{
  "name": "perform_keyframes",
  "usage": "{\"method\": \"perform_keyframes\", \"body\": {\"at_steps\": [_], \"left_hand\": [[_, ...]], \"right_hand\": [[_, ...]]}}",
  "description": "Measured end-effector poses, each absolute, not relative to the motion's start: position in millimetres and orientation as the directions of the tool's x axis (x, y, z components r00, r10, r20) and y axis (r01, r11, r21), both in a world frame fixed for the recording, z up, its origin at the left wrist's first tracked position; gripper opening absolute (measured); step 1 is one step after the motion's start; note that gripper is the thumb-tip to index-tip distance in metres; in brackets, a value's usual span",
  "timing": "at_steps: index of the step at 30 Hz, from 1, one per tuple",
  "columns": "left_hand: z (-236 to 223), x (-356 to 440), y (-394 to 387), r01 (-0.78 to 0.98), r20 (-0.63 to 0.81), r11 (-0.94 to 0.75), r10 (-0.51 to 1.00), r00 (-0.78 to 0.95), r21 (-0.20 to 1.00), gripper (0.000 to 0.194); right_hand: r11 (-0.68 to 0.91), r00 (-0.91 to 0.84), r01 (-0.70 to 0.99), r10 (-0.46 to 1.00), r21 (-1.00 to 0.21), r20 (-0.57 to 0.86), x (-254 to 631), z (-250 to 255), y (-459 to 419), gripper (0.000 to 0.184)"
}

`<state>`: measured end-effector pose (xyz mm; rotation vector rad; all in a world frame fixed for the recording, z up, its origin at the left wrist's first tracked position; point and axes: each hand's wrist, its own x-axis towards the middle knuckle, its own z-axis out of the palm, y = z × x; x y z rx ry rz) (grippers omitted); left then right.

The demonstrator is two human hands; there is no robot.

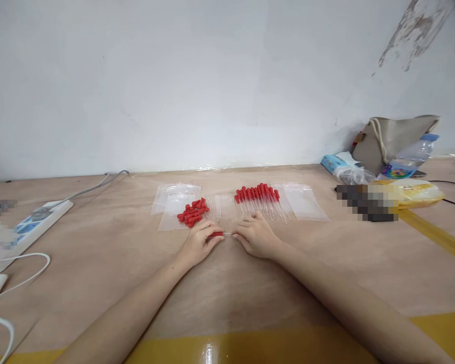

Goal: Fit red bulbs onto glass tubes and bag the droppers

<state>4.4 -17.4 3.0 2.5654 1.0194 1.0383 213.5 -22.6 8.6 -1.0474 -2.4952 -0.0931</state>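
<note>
Between the fingers of my left hand [200,242] is a red rubber dropper bulb [217,234], pinched lengthwise. My right hand [256,235] pinches a thin clear glass tube [228,234], whose end meets the bulb's open end; how deep it sits in the bulb I cannot tell. Just beyond my left hand lies a loose pile of red bulbs [193,212]. Several bare glass tubes [222,206] lie side by side in the middle. Behind my right hand rests a row of droppers [258,194], red bulbs fitted on clear tubes.
Clear zip bags [178,205] lie under the bulb pile, with another bag [305,202] right of the droppers. A power strip [30,232] with cables is at left. A tissue pack [335,163], grey bag [392,141], plastic bottle [413,156] and yellow packet [417,193] stand at right.
</note>
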Motion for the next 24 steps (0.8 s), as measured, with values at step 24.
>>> {"method": "perform_keyframes", "body": {"at_steps": [24], "left_hand": [[-3.0,-2.8,-13.0,0.621,0.433,-0.647,0.760,0.484,0.442,0.012]], "right_hand": [[-0.156,0.291,0.902,0.908,-0.403,0.302,237.9,7.8,54.1,0.025]]}}
